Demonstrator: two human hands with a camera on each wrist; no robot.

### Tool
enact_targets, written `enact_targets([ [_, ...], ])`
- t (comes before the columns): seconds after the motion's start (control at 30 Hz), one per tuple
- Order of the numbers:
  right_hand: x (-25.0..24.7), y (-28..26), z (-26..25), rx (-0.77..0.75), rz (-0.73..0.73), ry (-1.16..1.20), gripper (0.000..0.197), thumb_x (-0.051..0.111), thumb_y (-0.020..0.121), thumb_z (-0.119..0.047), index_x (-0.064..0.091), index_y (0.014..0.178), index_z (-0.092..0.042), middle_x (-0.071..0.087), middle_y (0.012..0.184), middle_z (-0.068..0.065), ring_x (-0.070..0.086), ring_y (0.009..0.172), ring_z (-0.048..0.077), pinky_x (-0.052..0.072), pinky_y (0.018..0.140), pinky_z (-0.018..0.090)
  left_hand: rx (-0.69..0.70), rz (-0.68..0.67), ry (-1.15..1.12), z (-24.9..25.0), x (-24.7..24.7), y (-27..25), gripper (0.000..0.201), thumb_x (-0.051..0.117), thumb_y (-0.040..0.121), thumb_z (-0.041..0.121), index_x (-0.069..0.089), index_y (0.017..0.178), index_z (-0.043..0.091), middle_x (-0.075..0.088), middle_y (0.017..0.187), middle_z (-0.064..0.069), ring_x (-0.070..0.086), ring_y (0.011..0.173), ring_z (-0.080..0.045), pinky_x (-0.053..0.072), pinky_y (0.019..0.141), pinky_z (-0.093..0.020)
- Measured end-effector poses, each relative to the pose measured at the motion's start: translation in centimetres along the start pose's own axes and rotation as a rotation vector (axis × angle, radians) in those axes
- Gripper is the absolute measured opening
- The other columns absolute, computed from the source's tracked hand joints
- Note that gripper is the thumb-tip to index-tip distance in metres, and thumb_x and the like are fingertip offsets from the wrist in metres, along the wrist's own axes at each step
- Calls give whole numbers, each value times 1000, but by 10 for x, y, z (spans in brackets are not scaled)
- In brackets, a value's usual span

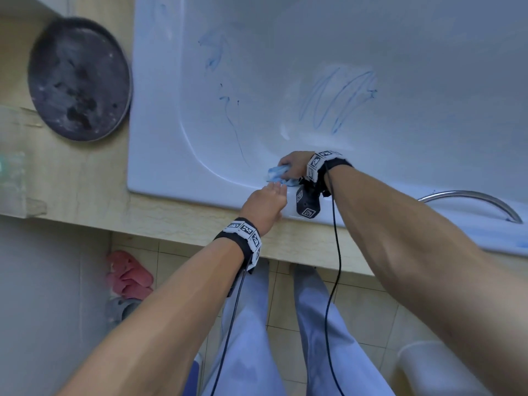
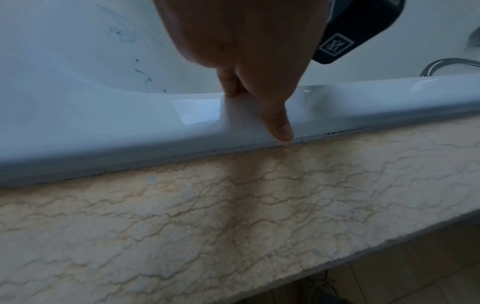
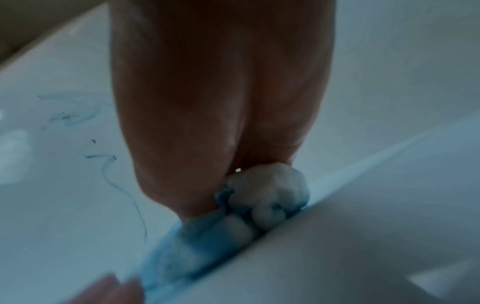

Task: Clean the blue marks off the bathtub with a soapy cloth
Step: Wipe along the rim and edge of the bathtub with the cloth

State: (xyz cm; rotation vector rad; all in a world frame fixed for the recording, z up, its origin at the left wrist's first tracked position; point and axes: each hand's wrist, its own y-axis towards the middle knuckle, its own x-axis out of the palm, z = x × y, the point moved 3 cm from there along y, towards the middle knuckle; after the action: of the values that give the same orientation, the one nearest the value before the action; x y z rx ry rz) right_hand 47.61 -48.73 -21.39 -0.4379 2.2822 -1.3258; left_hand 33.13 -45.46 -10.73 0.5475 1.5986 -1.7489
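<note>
Bathtub point(image 1: 285, 38): white, fills the far and right of the scene, set in a beige stone ledge point(image 1: 177, 218).
Blue marks point(image 1: 337, 98): loops on the tub's inner wall, fainter streaks point(image 1: 213, 54) further left.
Round pan point(image 1: 78, 78): dark, on the ledge left of the tub.
Left hand point(image 1: 267, 205): fingers straight and flat, resting on the tub's near rim.
Right hand point(image 1: 294, 165): just inside the rim, fingers curled round the cloth.
Cloth point(image 1: 275, 174): blue, foamy, pressed against the near inner wall, close to the left fingertips.
</note>
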Motion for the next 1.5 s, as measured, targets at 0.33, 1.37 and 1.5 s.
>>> enact_targets([
  [0.33,-3,-65,14,-100,106,80,30,67,89,-26,62,119,-22,61,101,-3,56,91,17,44,82,33,7,-20,-8,1,0,-1,62,48,89,-8,29,148,-2,38,148,-20,43,133,-32,46,98,-40],
  [1.37,0,-230,340,478,477,345,18,77,68,-24,70,77,-10,64,73,8,59,70,25,40,60,21,103,-129,90,189,-57,88,28,77,83,18,52,74,13,66,82,-11,64,77,-30,44,62,-33],
  [1.5,-3,-197,285,275,393,369,22,80,54,-13,64,68,-14,55,60,-1,49,55,17,37,48,16,82,-89,56,181,-44,90,29,74,86,29,52,76,13,64,77,-7,57,67,-26,37,59,-30],
])
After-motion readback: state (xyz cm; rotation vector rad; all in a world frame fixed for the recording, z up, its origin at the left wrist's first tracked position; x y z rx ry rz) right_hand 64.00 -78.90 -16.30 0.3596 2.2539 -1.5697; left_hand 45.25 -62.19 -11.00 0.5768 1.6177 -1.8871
